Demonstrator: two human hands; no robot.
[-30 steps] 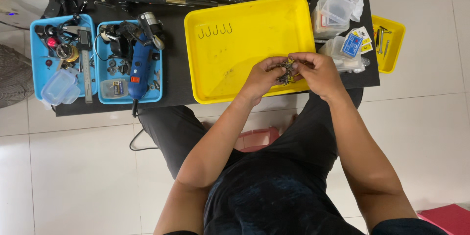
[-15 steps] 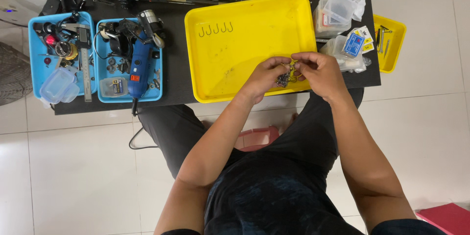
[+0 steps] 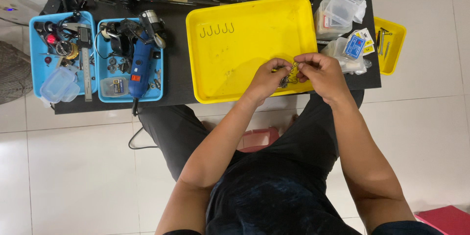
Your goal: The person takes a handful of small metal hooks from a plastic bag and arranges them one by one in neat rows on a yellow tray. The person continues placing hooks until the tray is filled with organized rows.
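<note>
While both hands pinch small metal hooks over the yellow tray, blue-labelled packets lie right

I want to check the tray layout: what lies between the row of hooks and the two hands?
In the head view, only bare yellow tray floor lies between the hooks and the left hand and right hand.

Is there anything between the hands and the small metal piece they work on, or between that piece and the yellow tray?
Nothing visible. Both the left hand and right hand already pinch the small metal piece, directly above the bare near part of the yellow tray.
</note>
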